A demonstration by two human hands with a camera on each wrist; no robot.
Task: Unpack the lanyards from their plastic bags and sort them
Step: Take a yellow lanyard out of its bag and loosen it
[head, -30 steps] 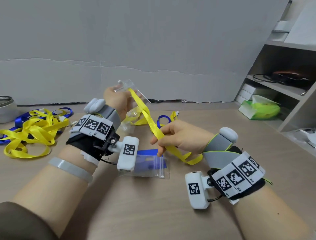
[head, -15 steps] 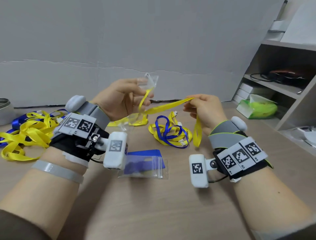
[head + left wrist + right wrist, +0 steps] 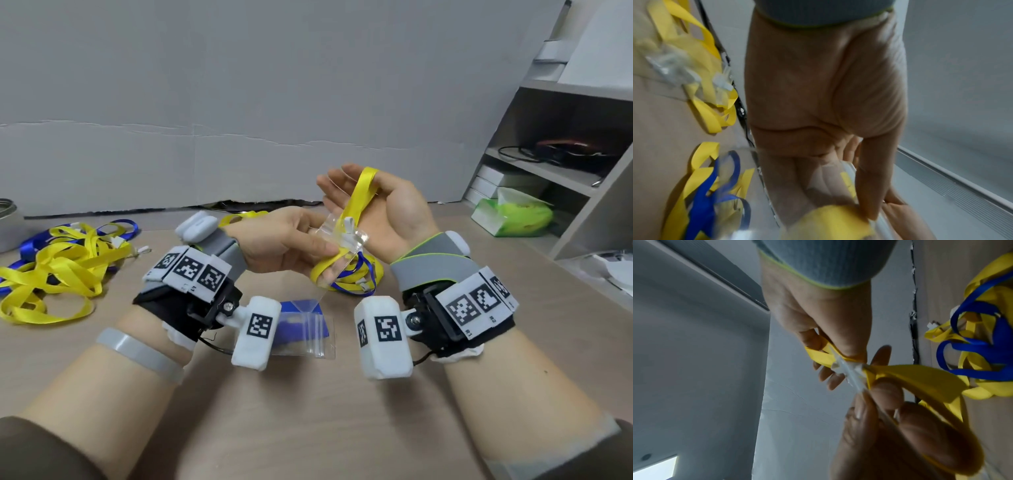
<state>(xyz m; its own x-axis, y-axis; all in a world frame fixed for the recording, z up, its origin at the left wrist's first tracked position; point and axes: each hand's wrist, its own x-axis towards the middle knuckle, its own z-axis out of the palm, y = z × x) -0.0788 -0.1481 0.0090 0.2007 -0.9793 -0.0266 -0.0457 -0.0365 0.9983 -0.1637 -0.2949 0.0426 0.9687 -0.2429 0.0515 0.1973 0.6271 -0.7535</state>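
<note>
My left hand point(image 3: 322, 251) pinches a small clear plastic bag point(image 3: 344, 265) in the air above the table. A yellow lanyard point(image 3: 359, 195) runs up out of the bag's mouth, its white clip point(image 3: 348, 226) just at the opening. My right hand point(image 3: 356, 178), palm turned up, holds the strap's loop between thumb and forefinger. In the right wrist view the thumb presses the yellow lanyard point(image 3: 818, 353) against the finger. The left wrist view shows the bunched yellow lanyard point(image 3: 828, 220) in the bag under my fingers.
A heap of yellow and blue lanyards point(image 3: 58, 267) lies at the left, a smaller tangle point(image 3: 359, 287) under my hands. A zip bag with a blue lanyard point(image 3: 301, 322) lies near my left wrist. A metal tin point(image 3: 10, 219) is far left; shelves point(image 3: 548, 164) with a green tissue pack point(image 3: 513, 216) are right.
My hands have come together. The right hand turned palm up and raised the strap's loop, and the white clip now shows at the bag's mouth. The left hand dropped a little with the bag.
</note>
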